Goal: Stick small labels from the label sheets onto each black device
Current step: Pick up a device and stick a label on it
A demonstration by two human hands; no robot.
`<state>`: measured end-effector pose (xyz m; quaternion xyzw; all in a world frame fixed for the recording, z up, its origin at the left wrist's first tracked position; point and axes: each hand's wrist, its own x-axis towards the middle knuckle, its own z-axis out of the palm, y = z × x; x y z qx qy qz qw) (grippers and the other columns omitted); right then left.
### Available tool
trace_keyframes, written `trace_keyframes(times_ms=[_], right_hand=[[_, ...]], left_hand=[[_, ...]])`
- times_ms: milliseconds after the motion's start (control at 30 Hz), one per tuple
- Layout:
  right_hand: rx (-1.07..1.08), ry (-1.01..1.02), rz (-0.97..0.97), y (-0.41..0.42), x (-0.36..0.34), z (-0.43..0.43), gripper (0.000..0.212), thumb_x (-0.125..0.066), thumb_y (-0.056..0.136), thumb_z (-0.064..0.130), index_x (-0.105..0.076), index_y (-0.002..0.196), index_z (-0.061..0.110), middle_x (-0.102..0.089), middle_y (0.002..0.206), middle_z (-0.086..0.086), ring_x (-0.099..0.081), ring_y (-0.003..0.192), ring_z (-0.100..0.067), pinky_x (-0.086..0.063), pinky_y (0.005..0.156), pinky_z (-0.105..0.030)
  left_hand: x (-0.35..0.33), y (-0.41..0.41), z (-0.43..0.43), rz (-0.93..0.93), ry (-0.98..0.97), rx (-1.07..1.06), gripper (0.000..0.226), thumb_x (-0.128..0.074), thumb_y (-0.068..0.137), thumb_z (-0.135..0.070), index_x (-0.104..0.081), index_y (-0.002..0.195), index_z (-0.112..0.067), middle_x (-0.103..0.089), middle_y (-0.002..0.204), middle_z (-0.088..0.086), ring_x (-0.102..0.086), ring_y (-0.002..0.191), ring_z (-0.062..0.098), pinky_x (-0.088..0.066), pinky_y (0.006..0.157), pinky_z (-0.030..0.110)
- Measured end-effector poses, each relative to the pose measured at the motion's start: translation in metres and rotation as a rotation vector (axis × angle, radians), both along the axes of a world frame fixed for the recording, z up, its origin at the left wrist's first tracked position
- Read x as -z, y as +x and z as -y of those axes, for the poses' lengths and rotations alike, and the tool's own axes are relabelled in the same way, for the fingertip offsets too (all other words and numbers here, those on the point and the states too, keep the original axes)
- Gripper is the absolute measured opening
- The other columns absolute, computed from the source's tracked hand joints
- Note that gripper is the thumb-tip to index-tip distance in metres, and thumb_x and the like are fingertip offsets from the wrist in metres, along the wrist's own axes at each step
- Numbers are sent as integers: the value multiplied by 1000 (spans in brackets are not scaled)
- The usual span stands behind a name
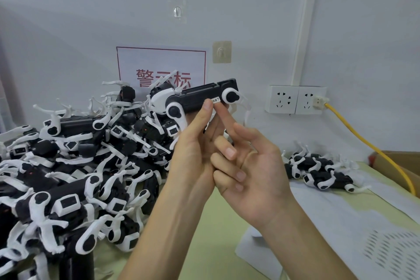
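Note:
My left hand (195, 150) holds a black device with white legs (200, 98) up in front of the wall, its thumb on the device's black side. A small white label (216, 99) sits on that side near the rear leg joint. The index finger of my right hand (252, 173) presses up against the device just below the label, with the other fingers loosely curled. A big heap of black-and-white devices (75, 166) covers the table's left half. A small group of devices (318, 170) lies at the right. Label sheets (368, 234) lie on the table at lower right.
A red-bordered paper sign (141, 63) hangs on the wall behind the heap. Wall sockets (295, 99) hold a plug with a yellow cable (372, 150) running down to the right. A cardboard box (402, 161) stands at the right edge. The green table mat (218, 234) shows between my arms.

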<state>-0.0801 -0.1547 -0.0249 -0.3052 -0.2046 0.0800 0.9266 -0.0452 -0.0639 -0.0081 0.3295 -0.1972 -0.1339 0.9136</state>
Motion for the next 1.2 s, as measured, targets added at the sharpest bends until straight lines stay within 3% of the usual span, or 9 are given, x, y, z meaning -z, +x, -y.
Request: trace_keyframes(times_ms=[267,367,467,633,833,1067,1200], right_hand=[[-12,9,2,0,2,-1,43,-54,88,25,-72,128,24,-46,57,1,-19,43,-12,-24,33,-19],[-11,3,3,0,2,-1,43,-54,88,25,-72,127,24,-46,57,1,-18,43,-12,-23,34,-20],[-7,4,1,0,2,-1,42,-54,88,25,-72,127,24,-46,57,1,-18,43,-12,-23,33,-19],[-6,8,3,1,2,-1,43,-54,89,25,-71,129,24,-46,58,1,-18,43,-12,-24,33,-20],[-7,0,18,2,3,-1,40,-52,91,26,-73,125,26,-47,58,1,-19,44,-12,-25,33,-19],[-8,-11,19,3,5,-1,40,-52,91,27,-73,125,25,-47,58,1,-18,44,-12,-25,34,-19],[-9,-16,24,3,5,-2,40,-52,90,27,-74,124,24,-47,58,1,-18,45,-12,-25,34,-19]], left_hand=[[-2,-2,-1,2,-17,16,31,-72,78,-41,-74,55,-20,-74,82,-6,-55,38,10,-57,54,22],[-2,-3,-2,28,13,24,33,-70,78,-43,-73,54,-21,-72,76,-9,-50,33,9,-53,43,23],[-2,-4,-2,29,3,22,31,-71,78,-42,-74,56,-21,-73,78,-9,-50,33,9,-52,42,22],[-1,-1,-2,4,-2,-2,25,-76,74,-43,-74,60,-22,-74,88,-4,-51,35,10,-58,55,23],[-2,-3,-2,15,9,-3,28,-73,78,-38,-70,55,-23,-72,79,-6,-46,29,9,-45,36,19],[-1,-3,-1,-16,5,-15,29,-73,79,-38,-71,55,-22,-73,80,-7,-47,28,10,-45,35,19],[1,-2,0,-47,2,-60,21,-76,76,-38,-71,64,-21,-76,93,-2,-51,33,9,-48,40,19]])
